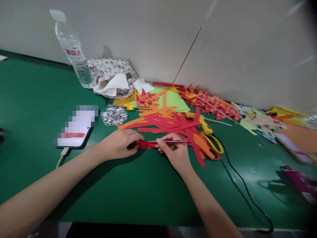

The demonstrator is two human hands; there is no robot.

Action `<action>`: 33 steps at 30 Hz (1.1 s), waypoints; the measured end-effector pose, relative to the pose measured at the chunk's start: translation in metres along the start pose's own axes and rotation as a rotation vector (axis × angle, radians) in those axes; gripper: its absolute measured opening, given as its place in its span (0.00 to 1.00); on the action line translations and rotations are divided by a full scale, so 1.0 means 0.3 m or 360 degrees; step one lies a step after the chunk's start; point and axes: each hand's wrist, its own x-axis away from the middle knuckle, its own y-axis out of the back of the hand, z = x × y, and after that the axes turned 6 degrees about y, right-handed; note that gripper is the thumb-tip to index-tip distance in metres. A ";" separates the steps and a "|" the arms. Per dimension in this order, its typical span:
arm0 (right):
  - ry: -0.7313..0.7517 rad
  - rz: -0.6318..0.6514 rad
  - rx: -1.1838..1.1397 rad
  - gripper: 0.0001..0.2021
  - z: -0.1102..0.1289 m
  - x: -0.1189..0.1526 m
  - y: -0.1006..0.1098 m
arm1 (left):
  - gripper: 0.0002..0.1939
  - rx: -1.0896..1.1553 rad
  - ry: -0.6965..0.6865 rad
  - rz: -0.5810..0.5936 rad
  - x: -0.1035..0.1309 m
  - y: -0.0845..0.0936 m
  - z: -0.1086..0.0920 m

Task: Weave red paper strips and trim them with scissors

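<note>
My left hand [123, 142] is closed on one end of a red paper strip [147, 144] just above the green tabletop. The fingers of my right hand [174, 150] pinch a thin pinkish stick [173, 141], which lies level along the strip's far edge; whether it is a pen or some other slim tool, I cannot tell. Its left end reaches the red strip between my hands. Just beyond them lies a loose pile of red and orange paper strips [165, 124]. Part of the held strip is hidden by my left fingers.
Left are a phone [76, 129] on a cable, a case of googly eyes [114, 115], a water bottle [74, 53] and a tissue pouch [111, 71]. Right are a yellow glue gun [205, 126] with black cord, scissors [215, 143] and woven paper fish [210, 100] by the wall.
</note>
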 end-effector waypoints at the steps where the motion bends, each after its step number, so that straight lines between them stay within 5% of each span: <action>1: -0.0004 0.0004 -0.0001 0.11 0.001 0.000 0.000 | 0.12 0.0022 0.0012 0.0009 -0.002 0.002 -0.005; 13: 0.0006 -0.0034 0.0028 0.12 -0.002 -0.002 0.002 | 0.17 0.0082 0.0097 0.0073 0.005 0.007 0.002; 33: -0.0011 -0.0107 0.0082 0.13 -0.001 -0.002 0.006 | 0.14 -0.0077 -0.0257 0.0030 0.014 0.013 0.032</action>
